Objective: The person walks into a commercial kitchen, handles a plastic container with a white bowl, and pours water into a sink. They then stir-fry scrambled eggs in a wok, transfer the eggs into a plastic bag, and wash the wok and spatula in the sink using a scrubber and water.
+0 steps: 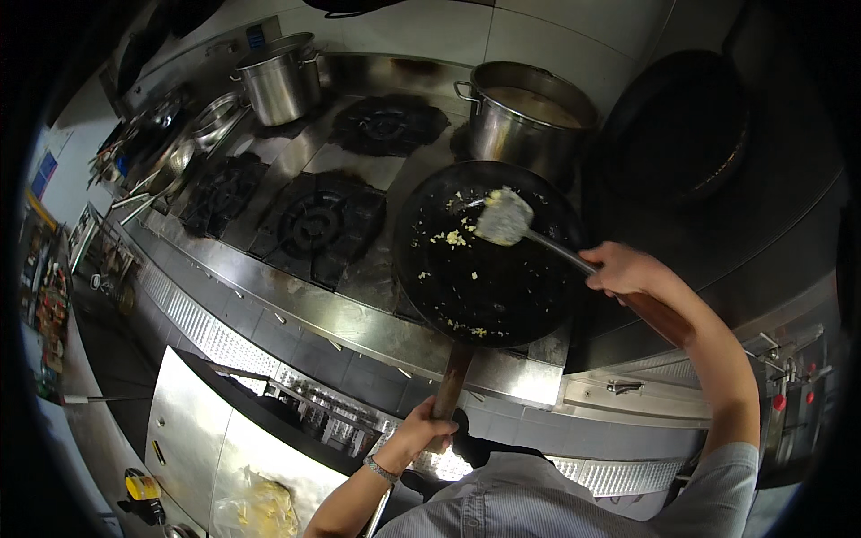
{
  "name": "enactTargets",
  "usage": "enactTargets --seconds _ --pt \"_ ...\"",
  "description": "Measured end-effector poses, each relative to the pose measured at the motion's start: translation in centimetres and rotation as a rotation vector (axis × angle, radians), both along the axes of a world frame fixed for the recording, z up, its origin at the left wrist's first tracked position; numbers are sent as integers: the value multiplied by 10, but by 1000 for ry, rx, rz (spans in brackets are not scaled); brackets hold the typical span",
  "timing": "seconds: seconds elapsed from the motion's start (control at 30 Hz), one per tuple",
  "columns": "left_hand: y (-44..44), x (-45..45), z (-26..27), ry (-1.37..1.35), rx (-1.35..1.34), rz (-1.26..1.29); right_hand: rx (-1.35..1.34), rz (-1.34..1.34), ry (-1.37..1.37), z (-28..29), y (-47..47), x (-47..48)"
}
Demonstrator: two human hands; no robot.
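Observation:
My left hand [426, 426] grips the wooden handle [452, 385] of a large black wok [498, 289] on the range. My right hand [625, 269] holds a metal wok spatula [565, 252] by its long shaft and wooden grip. The spatula's broad blade [504, 216] is inside the wok, over its upper middle, smeared with pale residue. Small yellow-white bits [452, 238], perhaps egg or chopped garlic, are scattered over the dark wok surface. A few more cling along the near rim.
A stockpot of cloudy liquid [531, 114] stands right behind the wok; another tall pot [279, 84] is farther left. Gas burners [316, 222] lie left of the wok. A big dark wok [672, 128] occupies the right. Behind my left arm, a steel counter [195, 410] bears a plastic bag [259, 508].

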State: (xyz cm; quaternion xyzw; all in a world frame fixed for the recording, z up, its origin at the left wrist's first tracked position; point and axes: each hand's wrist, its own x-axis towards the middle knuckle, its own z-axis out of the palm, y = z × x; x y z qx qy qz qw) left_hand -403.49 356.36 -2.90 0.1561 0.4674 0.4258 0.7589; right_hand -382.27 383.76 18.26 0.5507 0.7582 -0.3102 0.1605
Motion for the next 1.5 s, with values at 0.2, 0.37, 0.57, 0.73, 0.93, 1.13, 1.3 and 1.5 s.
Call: enactTargets --seconds 0.2,0.37,0.57,0.73,0.93,1.13,1.3,1.5 --pt "0 -1 -2 23 -66 -4 72 154 29 18 -10 -27" --pt "-3 4 -3 28 -50 19 -303 -117 -72 60 -35 12" --pt "-5 23 -5 5 -69 78 -514 -293 -83 85 -50 32" --pt "-8 27 -14 14 -23 69 -580 -418 -105 106 -34 38" --pt "-13 30 -28 98 -42 43 -715 -284 -104 87 -16 25" --pt "-14 36 -29 220 20 -28 -458 -457 376 25 -33 10" --pt "-13 33 -30 287 30 -50 -459 -452 388 14 -67 63" --pt "-13 26 -31 199 32 -10 -461 -552 315 -44 -114 110"
